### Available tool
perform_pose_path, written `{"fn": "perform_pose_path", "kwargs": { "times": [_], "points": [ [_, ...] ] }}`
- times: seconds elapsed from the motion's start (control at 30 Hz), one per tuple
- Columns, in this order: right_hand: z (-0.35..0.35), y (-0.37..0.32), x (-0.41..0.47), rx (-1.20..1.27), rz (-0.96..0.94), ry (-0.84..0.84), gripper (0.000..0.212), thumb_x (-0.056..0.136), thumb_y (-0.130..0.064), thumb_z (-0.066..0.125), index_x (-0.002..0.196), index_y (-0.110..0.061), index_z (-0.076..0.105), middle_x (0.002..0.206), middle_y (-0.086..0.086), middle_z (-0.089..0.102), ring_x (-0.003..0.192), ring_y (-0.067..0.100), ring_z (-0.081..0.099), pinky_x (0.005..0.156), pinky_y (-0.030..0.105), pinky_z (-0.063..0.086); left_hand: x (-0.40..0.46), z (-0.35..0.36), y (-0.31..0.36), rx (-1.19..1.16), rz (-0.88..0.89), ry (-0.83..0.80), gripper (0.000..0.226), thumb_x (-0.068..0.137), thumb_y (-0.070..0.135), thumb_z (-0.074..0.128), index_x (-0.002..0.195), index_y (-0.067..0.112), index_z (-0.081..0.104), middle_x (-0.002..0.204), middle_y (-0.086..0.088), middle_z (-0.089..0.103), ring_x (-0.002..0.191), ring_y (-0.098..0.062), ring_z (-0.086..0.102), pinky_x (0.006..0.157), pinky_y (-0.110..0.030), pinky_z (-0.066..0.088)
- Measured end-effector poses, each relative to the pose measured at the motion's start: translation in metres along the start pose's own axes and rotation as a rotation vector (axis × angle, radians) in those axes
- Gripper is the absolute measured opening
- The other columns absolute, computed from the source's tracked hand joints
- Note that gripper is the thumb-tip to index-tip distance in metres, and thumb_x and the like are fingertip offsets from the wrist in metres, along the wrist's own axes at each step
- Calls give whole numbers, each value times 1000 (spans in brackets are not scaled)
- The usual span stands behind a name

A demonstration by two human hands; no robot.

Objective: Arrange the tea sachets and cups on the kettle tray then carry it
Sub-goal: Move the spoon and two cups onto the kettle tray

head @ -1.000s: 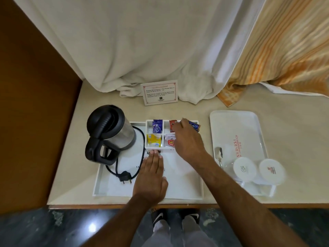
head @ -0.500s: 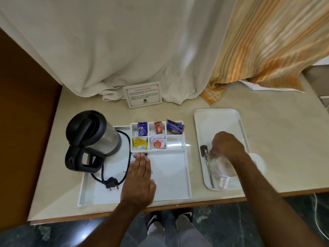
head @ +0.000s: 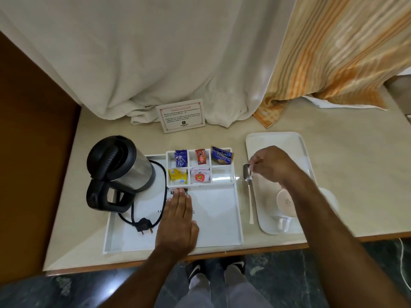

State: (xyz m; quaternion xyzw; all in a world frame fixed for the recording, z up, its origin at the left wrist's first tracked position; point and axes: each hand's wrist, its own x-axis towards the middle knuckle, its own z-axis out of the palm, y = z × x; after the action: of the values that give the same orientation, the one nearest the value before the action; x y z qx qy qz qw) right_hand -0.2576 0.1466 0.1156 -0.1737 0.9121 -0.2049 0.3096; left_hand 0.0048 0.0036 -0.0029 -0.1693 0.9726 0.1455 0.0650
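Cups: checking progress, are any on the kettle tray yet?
No. The cups sit on the side tray, not the kettle tray.

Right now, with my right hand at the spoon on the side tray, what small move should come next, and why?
Probably lift the spoon clear with the right hand and set it on the kettle tray. The fingers are pinched at its bowl, the cups sit upside down on the side tray, and the kettle tray's open floor is bare while the left hand steadies it.
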Motion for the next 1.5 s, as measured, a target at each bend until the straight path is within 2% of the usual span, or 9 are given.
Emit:
{"fn": "perform_pose_path", "kwargs": {
  "times": [0.17, 0.37, 0.57, 0.87, 1.03, 1.17, 1.33, 1.43, 1.5],
  "points": [
    [52, -34, -26, -44, -49, -11, 11, 80, -12, 68, 85, -19, 74, 87, 2, 70, 80, 19, 63, 70, 22, 46, 0, -2, 1, 10, -2, -8, 72, 91, 37, 34, 151, 1, 16, 159, -20, 12, 147, -32, 2, 118, -48, 9],
    [107, -20, -36, -286, -79, 238, 12, 85, -24, 66, 96, -21, 71, 92, 2, 73, 84, 20, 62, 76, 31, 50, 1, -3, 3, 13, -20, -26, 72, 92, 39, 31, 153, 5, 10, 161, -16, 4, 147, -28, -6, 119, -42, 0],
    [136, 4, -40, -180, -169, 399, 12, 89, -31, 59, 87, -21, 65, 86, 0, 72, 77, 15, 58, 72, 31, 50, 0, -3, 2, 20, -11, -12, 72, 92, 40, 27, 152, 3, 13, 161, -17, 7, 148, -28, -4, 119, -42, 2],
    [93, 5, -92, 161, -288, 733, 20, 87, -25, 60, 103, -13, 64, 101, 5, 70, 94, 21, 60, 83, 33, 49, -4, -9, 4, -26, -14, -15, 72, 89, 38, 29, 149, -3, 22, 158, -23, 17, 147, -34, 8, 120, -48, 11],
    [38, 63, -126, -1, -309, 885, 18, 83, -18, 62, 98, -10, 67, 98, 7, 71, 90, 24, 61, 84, 34, 46, 6, -29, 39, 30, 32, 110, 63, 85, 33, 39, 128, -11, 53, 132, -32, 55, 127, -43, 49, 109, -62, 30],
    [14, 119, -130, -73, -48, 749, 35, 79, -20, 70, 113, -14, 65, 117, 11, 64, 105, 34, 56, 92, 44, 42, 30, -44, 117, -179, 169, 175, 58, 88, 34, 51, 136, 1, 48, 137, -19, 53, 130, -35, 47, 114, -51, 29],
    [16, 162, -112, 12, 123, 333, 95, 66, -39, 77, 143, -28, 21, 148, 6, 30, 131, 30, 35, 104, 48, 36, 58, -33, 207, -382, 81, -99, 96, 82, 73, 43, 153, 24, 2, 164, -1, 8, 148, -21, 13, 117, -44, 20],
    [25, 166, -101, 149, 46, 330, 88, 64, -42, 77, 133, -41, 22, 130, -3, 41, 109, 12, 42, 91, 36, 42, 65, -22, 224, -350, 59, -163, 100, 83, 69, 51, 153, 24, -3, 164, -1, 3, 148, -22, 10, 116, -43, 20],
    [26, 167, -94, 197, 32, 348, 79, 64, -36, 77, 128, -38, 31, 122, -4, 49, 105, 8, 46, 87, 31, 46, 67, -19, 224, -400, 30, -127, 93, 86, 60, 58, 154, 22, 7, 161, -4, 21, 143, -22, 26, 113, -38, 28]
  ]
}}
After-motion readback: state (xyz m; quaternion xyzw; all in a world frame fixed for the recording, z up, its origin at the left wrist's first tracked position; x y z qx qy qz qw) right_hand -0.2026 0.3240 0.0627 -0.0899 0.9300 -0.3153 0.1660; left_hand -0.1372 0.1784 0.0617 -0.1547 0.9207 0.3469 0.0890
